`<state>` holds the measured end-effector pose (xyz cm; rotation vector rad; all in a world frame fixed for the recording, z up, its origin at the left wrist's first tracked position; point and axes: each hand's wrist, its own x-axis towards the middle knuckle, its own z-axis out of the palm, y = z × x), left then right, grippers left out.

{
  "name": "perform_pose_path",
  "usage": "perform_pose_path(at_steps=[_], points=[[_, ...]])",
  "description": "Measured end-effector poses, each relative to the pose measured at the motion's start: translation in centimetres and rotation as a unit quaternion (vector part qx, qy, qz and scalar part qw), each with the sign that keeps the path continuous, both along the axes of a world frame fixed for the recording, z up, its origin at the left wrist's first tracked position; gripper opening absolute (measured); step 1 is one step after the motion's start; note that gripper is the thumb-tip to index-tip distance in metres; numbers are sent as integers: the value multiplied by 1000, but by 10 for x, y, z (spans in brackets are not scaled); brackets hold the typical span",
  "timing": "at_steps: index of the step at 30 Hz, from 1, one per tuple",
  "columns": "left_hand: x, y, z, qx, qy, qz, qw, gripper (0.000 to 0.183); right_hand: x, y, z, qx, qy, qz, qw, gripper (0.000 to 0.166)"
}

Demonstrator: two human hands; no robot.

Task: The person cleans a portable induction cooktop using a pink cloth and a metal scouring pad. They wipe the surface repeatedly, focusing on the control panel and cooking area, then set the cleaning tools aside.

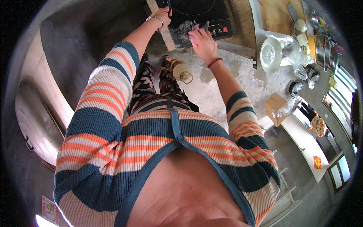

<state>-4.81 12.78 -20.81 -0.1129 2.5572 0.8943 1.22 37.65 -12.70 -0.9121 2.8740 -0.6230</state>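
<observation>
A black glass induction cooktop [195, 17] with a control panel lies before me at the top of the view. My right hand [202, 42] is over its near edge, fingers bent on a crumpled, pinkish-grey cloth [195, 27]. Whitish smears or suds [187, 29] show on the dark surface beside the cloth. At the cooktop's left side my left hand [164, 15], with a silver bangle at the wrist, is closed around a black handle or loop [170, 8]; what it belongs to is cut off by the picture's top edge.
A plastic oil jug [181, 71] stands on the floor by my feet. At the right, a counter holds a white bowl [271, 55], plastic bags [295, 56], a wooden board [279, 17] with a cleaver [293, 12], and pots. An open cardboard box [276, 109] and another person [317, 124] are farther right.
</observation>
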Motion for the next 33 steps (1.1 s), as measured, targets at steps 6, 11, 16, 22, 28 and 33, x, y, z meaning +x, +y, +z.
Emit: perform_pose_path(at_steps=[6,11,16,22,28,33], points=[[-1,2,-1,0,39,-3,999,24,9,-8,0,-45,-27,128,990,25],[-7,-6,-6,17,51,-14,998,29,-8,-45,-14,2,17,145,989,25],[-2,4,7,14,31,-11,999,27,-40,35,-18,40,42,-31,998,32],[-7,-1,3,13,46,-23,999,29,-3,-30,-29,-55,17,-8,998,20],[-9,-4,1,33,33,-26,999,29,-14,-8,-18,-18,6,80,997,21],[-7,3,1,28,41,-21,999,27,-36,28,-17,-23,12,-124,992,24]])
